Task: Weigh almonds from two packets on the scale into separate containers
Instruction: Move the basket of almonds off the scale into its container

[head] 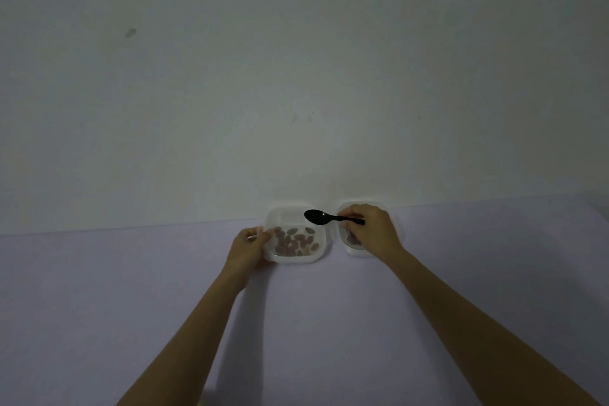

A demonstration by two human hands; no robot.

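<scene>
A clear square plastic container (324, 250) stands on the table near the wall, with several brown almonds (295, 241) inside. My left hand (247, 249) grips its left side. My right hand (370, 229) holds a black plastic spoon (324, 217) by the handle, with the empty bowl of the spoon hovering over the container's far right corner. A second clear container (351, 249) sits just to the right, mostly hidden under my right hand; a few almonds show in it. No scale or packets are in view.
The pale lilac table (131, 290) stretches to both sides and toward me. A plain whitish wall (296, 76) rises directly behind the two containers.
</scene>
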